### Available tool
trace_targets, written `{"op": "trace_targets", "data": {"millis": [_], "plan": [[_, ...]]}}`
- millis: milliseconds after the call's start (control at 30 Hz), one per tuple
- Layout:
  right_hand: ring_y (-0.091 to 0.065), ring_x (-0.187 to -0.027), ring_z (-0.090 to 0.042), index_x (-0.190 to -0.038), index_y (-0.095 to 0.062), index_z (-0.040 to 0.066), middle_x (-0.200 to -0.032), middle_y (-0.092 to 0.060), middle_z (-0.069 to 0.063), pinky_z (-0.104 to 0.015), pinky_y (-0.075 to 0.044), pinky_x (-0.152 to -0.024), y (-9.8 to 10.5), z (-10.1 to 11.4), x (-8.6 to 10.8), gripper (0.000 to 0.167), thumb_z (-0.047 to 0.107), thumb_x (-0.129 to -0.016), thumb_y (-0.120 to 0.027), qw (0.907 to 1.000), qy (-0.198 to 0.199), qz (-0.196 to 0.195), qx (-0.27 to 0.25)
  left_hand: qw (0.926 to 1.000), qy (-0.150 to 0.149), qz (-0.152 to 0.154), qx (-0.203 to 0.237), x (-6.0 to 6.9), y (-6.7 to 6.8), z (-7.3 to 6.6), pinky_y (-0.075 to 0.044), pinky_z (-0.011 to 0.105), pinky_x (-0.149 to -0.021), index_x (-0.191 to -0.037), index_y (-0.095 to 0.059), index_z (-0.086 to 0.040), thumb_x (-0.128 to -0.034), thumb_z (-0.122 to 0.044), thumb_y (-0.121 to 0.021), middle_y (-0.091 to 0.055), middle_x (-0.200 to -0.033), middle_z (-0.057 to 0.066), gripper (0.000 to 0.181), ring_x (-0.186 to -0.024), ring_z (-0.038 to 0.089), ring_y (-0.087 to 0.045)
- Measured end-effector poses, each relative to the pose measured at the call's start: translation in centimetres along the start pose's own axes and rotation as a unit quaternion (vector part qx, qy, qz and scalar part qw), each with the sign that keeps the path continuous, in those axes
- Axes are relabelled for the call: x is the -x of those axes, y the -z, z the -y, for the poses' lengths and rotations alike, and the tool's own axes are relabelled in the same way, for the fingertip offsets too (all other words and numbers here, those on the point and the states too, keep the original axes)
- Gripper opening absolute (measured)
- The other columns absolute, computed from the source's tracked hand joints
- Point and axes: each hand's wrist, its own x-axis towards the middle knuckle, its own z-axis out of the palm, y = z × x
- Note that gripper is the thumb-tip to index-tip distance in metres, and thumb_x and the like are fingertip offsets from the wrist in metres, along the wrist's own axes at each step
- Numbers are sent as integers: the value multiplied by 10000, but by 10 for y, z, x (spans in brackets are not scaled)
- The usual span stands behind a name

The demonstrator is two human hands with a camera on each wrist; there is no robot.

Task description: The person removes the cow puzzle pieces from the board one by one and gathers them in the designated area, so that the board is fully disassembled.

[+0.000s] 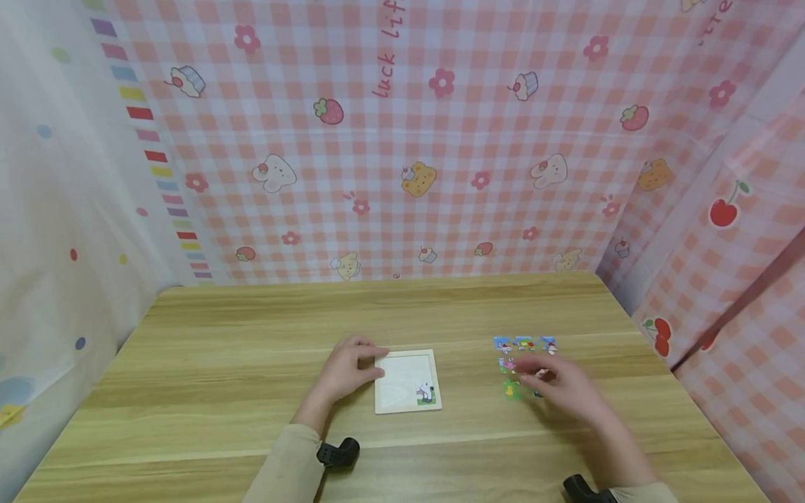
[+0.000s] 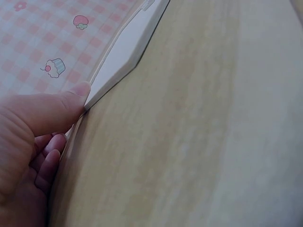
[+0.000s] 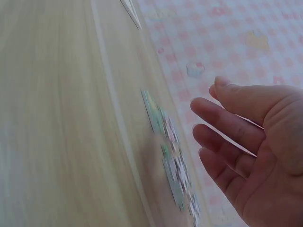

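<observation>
A square, pale wooden puzzle tray (image 1: 397, 381) lies flat on the table, with one puzzle piece (image 1: 425, 394) showing a white animal in its near right corner. My left hand (image 1: 346, 370) holds the tray at its left side, thumb on the edge and index finger by the far left corner. To the right, several colourful puzzle pieces (image 1: 525, 343) are laid out in rows. Over them hovers my right hand (image 1: 569, 391), partly hiding some; in the right wrist view its fingers (image 3: 227, 127) are loosely bent, apart from the pieces, with nothing between them.
The wooden table (image 1: 251, 328) ends at a back edge against a pink checked curtain (image 1: 390, 140). Another curtain (image 1: 742, 244) hangs along the right side, and a white one (image 1: 69, 209) along the left. Black devices (image 1: 339, 454) are strapped at both wrists.
</observation>
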Motion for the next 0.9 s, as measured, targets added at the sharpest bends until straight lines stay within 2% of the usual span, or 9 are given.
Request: {"op": "trace_targets", "data": {"millis": [133, 233, 367, 667, 900], "plan": [[-674, -948, -162, -1163, -687, 8, -1070, -733, -99, -245, -554, -759, -13, 7, -10, 256, 79, -917, -691, 9994, 119, 276, -153, 10000, -19, 17, -19, 0, 0, 0, -428, 474, -1003, -1147, -754, -137, -829, -152, -803, -625, -1171, 79, 322, -1114, 285, -536], [-669, -981, -208, -1169, -684, 10, -1092, -727, -87, -263, -558, -793, -23, 12, -18, 263, 109, -924, -688, 9986, 92, 518, -74, 10000, -17, 16, -3, 0, 0, 0, -427, 475, -1005, -1147, -753, -137, -829, -154, -803, -627, -1171, 79, 322, -1116, 284, -536], [-669, -997, -247, -1173, -683, 14, -1103, -723, -84, -303, -564, -819, -35, 19, -26, 276, 127, -921, -693, 9970, 255, 727, 31, 10000, 36, 8, 33, -1, 0, 0, -422, 478, -1014, -1150, -752, -141, -831, -157, -802, -627, -1183, 81, 323, -1128, 285, -534], [-630, -1018, -197, -1200, -689, 55, -1141, -711, -56, -303, -538, -842, -61, 34, -42, 332, 122, -879, -738, 9925, 726, 947, 277, 10000, 44, 14, 13, 0, 1, -1, -429, 472, -1001, -1145, -756, -143, -828, -152, -805, -626, -1160, 77, 321, -1108, 280, -541], [-622, -1048, -181, -1206, -697, 112, -1164, -682, -12, -334, -531, -899, -78, 41, -51, 339, 145, -873, -754, 9899, 831, 1097, 327, 10000, 14, -5, 52, 0, 1, -1, -429, 473, -1000, -1143, -755, -138, -827, -148, -804, -628, -1154, 71, 319, -1108, 277, -540]]}}
